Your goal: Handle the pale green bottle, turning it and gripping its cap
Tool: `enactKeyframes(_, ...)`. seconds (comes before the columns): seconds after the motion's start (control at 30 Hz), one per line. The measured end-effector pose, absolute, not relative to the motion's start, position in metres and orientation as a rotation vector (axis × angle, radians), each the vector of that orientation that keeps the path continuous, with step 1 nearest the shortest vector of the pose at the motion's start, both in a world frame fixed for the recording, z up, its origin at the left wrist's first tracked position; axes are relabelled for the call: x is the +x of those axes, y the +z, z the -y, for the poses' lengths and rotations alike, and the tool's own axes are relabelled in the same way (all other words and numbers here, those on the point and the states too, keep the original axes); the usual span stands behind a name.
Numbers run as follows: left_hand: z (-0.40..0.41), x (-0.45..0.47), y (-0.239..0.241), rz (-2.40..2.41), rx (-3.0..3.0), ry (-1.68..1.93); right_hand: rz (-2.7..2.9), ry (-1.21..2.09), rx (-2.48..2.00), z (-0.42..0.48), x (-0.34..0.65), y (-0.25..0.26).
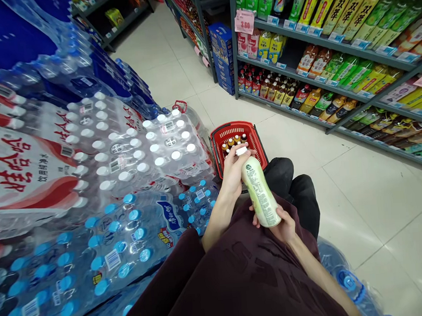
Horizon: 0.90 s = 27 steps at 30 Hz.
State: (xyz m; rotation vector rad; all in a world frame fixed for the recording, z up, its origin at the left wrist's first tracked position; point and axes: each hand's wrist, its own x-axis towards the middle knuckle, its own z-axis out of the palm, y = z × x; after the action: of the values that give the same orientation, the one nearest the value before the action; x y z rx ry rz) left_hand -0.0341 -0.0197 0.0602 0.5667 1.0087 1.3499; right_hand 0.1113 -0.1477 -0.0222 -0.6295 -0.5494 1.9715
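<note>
Hands are gripping the pale green bottle [259, 191] over the red basket [219, 150], left hand [233, 171] near its cap, right hand [282, 223] cupping its base; loosening could be dropping it onto bottles inside.

Shop: stocked drink shelves [338, 67], price tags [244, 22]

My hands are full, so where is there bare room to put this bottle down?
Bare tiled floor lies between the red plastic basket and the drink shelves. The basket already holds small bottles; the shrink-wrapped water packs crowd the other side.
</note>
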Motion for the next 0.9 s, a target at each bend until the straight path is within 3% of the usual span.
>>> enactKeyframes(0.9,0.022,-0.035,0.064,-0.828,0.497,1.370,0.658,1.862,-0.768,0.148,0.112,-0.027)
